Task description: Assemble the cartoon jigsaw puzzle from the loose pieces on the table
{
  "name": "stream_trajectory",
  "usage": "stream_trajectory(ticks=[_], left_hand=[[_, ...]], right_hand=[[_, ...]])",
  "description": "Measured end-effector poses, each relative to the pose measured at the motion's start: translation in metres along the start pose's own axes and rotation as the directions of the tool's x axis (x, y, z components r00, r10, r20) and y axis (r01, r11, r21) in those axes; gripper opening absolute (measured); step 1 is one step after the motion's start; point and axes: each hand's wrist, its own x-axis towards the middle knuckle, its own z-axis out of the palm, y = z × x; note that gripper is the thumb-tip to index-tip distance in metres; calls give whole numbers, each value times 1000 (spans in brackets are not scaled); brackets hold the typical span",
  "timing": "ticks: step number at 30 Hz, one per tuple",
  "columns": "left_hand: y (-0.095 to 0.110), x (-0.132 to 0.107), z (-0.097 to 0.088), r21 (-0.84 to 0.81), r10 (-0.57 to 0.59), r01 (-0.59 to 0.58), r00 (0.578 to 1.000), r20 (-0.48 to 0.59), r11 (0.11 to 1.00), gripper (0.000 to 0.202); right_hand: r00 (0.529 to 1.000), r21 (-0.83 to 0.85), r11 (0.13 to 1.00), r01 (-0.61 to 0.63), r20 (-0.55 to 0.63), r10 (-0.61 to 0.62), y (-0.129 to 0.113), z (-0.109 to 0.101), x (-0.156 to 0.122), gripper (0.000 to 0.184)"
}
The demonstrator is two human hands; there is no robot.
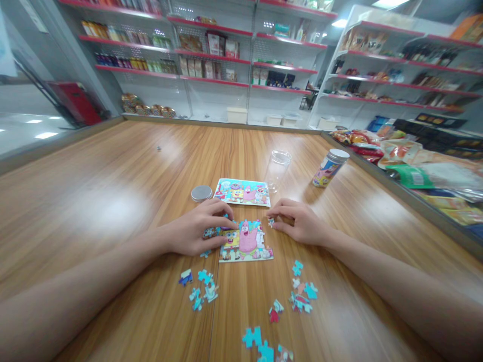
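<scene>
Puzzle (249,246) lies part-built on the table (151,211) between your hands. Left hand (206,226) sits over its left side, fingers parted, nothing visibly pinched; pressing or dragging there could pop joints. Right hand (298,221) has thumb and finger closed on a small piece (270,221) just off the right edge; a loose pinch could drop or twist it. Scattered pieces (302,301) nearer you could get swept by a forearm. Clear jar (278,171) beyond, by the picture card (241,199), could tip if your knuckles catch it.
</scene>
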Motion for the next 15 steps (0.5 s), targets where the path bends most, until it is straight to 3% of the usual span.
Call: stream_trajectory(ticks=[9, 15], left_hand=[[0, 0, 0, 2, 0, 0, 1000, -3, 1000, 29], [0, 0, 1, -18, -8, 9, 1000, 14, 1000, 30]], right_hand=[[999, 24, 999, -32, 7, 31, -2, 0, 1, 16], [999, 71, 997, -32, -22, 33, -2, 0, 0, 25]])
